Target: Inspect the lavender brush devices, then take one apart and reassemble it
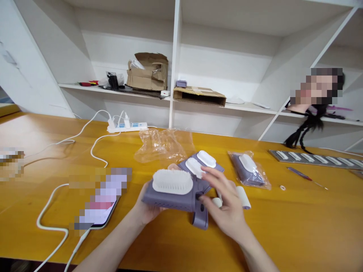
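A boxy purple device (172,203) with a white toothed brush pad (172,182) on top rests in my left hand (149,207), whose fingers go under and behind it. A purple flap (200,219) hangs at the device's right end, beside a dark opening. My right hand (227,204) is at that end, its thumb by the opening and its fingers spread above. Whether the thumb touches the device is hard to tell. Behind are more purple pieces with white pads (206,158). A white cylinder (243,197) lies just right of my right hand.
A bagged purple device (248,170), a screwdriver (306,176), a small white ring (282,187) and a strip of white pads (314,158) lie right. Left are a phone (104,200), white cables and a power strip (127,127). Clear plastic (164,145) lies behind; shelves stand at the back.
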`<act>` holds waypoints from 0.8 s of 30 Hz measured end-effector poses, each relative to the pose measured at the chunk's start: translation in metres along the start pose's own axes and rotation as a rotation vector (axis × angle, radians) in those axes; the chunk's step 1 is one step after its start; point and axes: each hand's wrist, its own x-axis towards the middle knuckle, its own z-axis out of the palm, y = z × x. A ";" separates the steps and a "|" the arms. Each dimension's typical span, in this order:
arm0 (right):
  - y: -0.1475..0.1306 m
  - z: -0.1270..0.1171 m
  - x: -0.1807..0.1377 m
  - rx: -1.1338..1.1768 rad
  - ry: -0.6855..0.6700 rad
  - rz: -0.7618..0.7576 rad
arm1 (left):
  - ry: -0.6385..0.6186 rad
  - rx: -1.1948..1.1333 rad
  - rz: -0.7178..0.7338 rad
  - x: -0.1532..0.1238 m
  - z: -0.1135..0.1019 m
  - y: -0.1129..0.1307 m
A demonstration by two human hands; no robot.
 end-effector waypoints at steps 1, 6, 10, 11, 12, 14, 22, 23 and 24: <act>0.000 0.002 0.000 -0.045 -0.093 -0.062 | 0.004 -0.003 -0.065 -0.001 0.001 -0.001; 0.009 0.008 -0.002 0.060 -0.084 0.131 | -0.153 0.235 -0.064 -0.006 0.002 -0.003; 0.013 0.004 0.001 0.363 -0.065 0.559 | -0.112 0.288 0.240 -0.007 0.005 0.002; 0.014 0.004 0.002 0.438 -0.055 0.629 | -0.089 0.294 0.266 -0.007 0.006 0.004; 0.015 0.004 0.003 0.503 -0.034 0.688 | -0.065 0.306 0.267 -0.006 0.006 0.005; 0.018 0.005 0.005 0.588 0.002 0.784 | -0.004 0.345 0.267 -0.006 0.007 0.005; 0.034 0.004 0.004 0.607 -0.076 0.765 | -0.139 0.512 0.462 -0.017 0.017 0.006; 0.035 0.003 0.005 0.613 -0.087 0.758 | -0.167 0.501 0.496 -0.022 0.019 0.005; 0.037 0.003 0.005 0.620 -0.093 0.752 | -0.197 0.489 0.548 -0.026 0.020 0.004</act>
